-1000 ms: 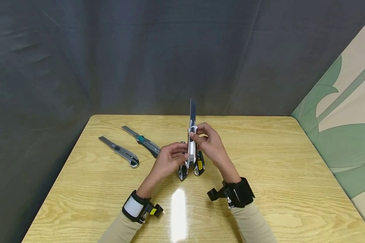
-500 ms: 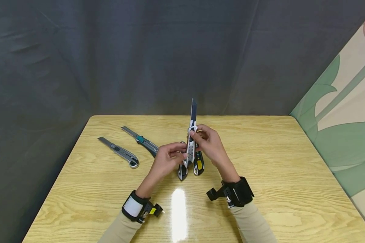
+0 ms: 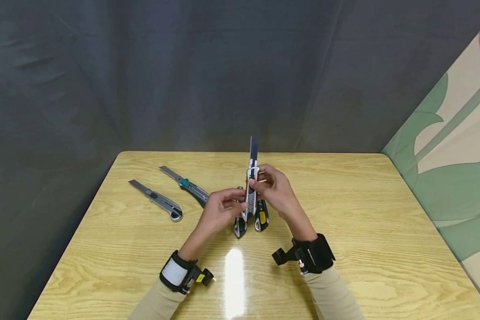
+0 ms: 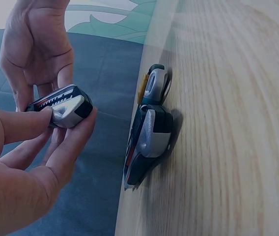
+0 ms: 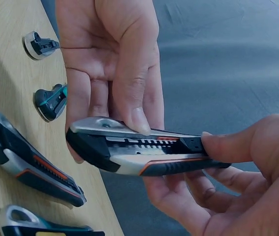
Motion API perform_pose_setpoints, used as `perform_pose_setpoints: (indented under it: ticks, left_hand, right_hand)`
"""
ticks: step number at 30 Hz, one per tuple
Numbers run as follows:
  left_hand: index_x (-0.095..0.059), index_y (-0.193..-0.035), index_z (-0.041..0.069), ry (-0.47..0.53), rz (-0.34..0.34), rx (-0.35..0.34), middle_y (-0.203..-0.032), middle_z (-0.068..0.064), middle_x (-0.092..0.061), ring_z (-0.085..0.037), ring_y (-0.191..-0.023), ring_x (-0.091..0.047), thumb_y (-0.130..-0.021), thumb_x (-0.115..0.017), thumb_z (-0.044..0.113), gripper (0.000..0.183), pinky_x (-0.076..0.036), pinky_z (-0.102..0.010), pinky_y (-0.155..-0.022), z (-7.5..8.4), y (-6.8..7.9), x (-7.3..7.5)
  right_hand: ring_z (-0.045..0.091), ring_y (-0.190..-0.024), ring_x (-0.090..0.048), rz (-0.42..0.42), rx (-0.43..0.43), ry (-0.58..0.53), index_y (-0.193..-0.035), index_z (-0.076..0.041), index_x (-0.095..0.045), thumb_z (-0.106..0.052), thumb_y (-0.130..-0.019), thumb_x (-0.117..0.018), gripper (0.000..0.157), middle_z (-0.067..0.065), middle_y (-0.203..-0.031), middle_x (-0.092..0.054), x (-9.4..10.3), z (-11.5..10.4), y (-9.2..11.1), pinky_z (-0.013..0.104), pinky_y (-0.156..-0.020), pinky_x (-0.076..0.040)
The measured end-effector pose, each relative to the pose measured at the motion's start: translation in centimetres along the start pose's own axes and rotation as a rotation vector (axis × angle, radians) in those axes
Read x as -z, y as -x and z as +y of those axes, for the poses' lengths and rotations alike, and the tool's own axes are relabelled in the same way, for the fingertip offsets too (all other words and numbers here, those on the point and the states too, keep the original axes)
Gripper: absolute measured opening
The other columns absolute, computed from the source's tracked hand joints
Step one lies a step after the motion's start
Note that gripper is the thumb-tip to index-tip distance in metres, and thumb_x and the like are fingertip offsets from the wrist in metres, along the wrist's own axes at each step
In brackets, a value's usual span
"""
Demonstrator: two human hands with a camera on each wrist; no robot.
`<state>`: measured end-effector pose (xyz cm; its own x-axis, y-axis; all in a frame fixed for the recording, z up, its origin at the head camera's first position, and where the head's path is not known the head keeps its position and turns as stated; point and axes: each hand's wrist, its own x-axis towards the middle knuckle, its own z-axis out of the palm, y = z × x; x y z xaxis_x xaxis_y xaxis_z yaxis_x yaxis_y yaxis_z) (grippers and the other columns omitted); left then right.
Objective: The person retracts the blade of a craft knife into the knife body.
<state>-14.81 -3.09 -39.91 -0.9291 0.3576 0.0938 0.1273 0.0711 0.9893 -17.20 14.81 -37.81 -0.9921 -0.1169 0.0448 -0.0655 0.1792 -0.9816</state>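
Observation:
A silver-and-black utility knife (image 3: 251, 198) with orange trim is held up over the table, its dark blade (image 3: 254, 150) extended and pointing away. My left hand (image 3: 223, 206) pinches the rear of its handle between thumb and fingers. Near the blade end, my right hand (image 3: 279, 189) grips the body, with the thumb (image 5: 223, 145) on the black slider in the right wrist view. Below the held knife (image 4: 70, 110) in the left wrist view, a similar orange-trimmed knife (image 4: 152, 137) lies on the table. Beside that one is a knife with a yellow patch (image 3: 262, 217), partly hidden by the hands.
Left of the hands lie a grey utility knife (image 3: 164, 204) and a teal-and-grey one (image 3: 192, 189), both with blades out. The wooden table (image 3: 364, 249) ends at a dark curtain (image 3: 208, 75); a patterned panel (image 3: 456, 160) stands at the right.
My right thumb has slid back along the handle. The blade sticks out a little less than before. My left hand keeps its hold at the rear end.

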Motion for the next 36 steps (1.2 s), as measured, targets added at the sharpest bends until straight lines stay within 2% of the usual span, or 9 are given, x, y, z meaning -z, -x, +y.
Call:
perform_pose_setpoints:
  ticks: [5,9,18,22,30,36]
  left_hand:
    - [-0.066,-0.116,0.006,0.065,0.021,0.028,-0.109,-0.02,-0.068,-0.025,-0.086,-0.066,-0.085,-0.066,0.002,0.032,-0.063,-0.038,-0.07,-1.9,-0.6,0.1]
    - [-0.068,-0.116,0.013,0.063,0.046,0.023,-0.111,-0.014,-0.069,-0.023,-0.084,-0.067,-0.084,-0.068,0.004,0.033,-0.064,-0.035,-0.067,-2.6,-0.8,0.2]
    - [-0.069,-0.114,0.011,0.092,0.08,0.019,-0.11,-0.016,-0.07,-0.023,-0.084,-0.067,-0.082,-0.07,0.004,0.032,-0.064,-0.038,-0.067,-2.7,-0.8,0.2]
    - [-0.068,-0.115,0.01,0.11,0.06,0.018,-0.11,-0.017,-0.069,-0.025,-0.085,-0.067,-0.083,-0.07,0.004,0.033,-0.064,-0.038,-0.068,-2.6,-0.8,0.2]
    - [-0.067,-0.116,0.011,0.109,0.047,0.026,-0.111,-0.017,-0.069,-0.024,-0.085,-0.067,-0.083,-0.069,0.004,0.034,-0.064,-0.036,-0.068,-2.5,-0.8,0.1]
    - [-0.067,-0.116,0.009,0.111,0.051,0.024,-0.11,-0.018,-0.069,-0.025,-0.085,-0.067,-0.082,-0.069,0.002,0.035,-0.064,-0.035,-0.067,-2.5,-0.7,0.1]
  right_hand:
    - [0.027,-0.076,-0.066,0.005,0.012,0.028,-0.111,-0.007,-0.059,-0.02,-0.089,-0.066,0.027,0.021,-0.1,-0.064,-0.1,0.0,0.1,0.046,-0.062,-0.063]
    - [0.028,-0.076,-0.065,-0.013,0.013,0.039,-0.111,-0.008,-0.06,-0.024,-0.09,-0.064,0.027,0.02,-0.1,-0.064,-0.1,0.0,0.1,0.05,-0.064,-0.063]
    - [0.031,-0.081,-0.064,-0.056,-0.016,0.015,-0.113,-0.007,-0.059,-0.028,-0.093,-0.06,0.029,0.023,-0.099,-0.059,-0.2,0.2,0.0,0.053,-0.068,-0.062]
    - [0.034,-0.081,-0.061,-0.064,-0.01,0.013,-0.113,-0.006,-0.058,-0.027,-0.094,-0.058,0.029,0.023,-0.098,-0.057,-0.1,0.3,-0.1,0.056,-0.068,-0.061]
    - [0.031,-0.077,-0.058,-0.063,0.0,-0.005,-0.11,-0.003,-0.057,-0.018,-0.093,-0.059,0.022,0.019,-0.094,-0.055,0.0,0.3,-0.1,0.053,-0.064,-0.062]
    - [0.031,-0.077,-0.054,-0.076,0.007,0.018,-0.11,-0.003,-0.056,-0.011,-0.091,-0.061,0.021,0.02,-0.096,-0.054,0.0,0.3,0.0,0.059,-0.065,-0.059]
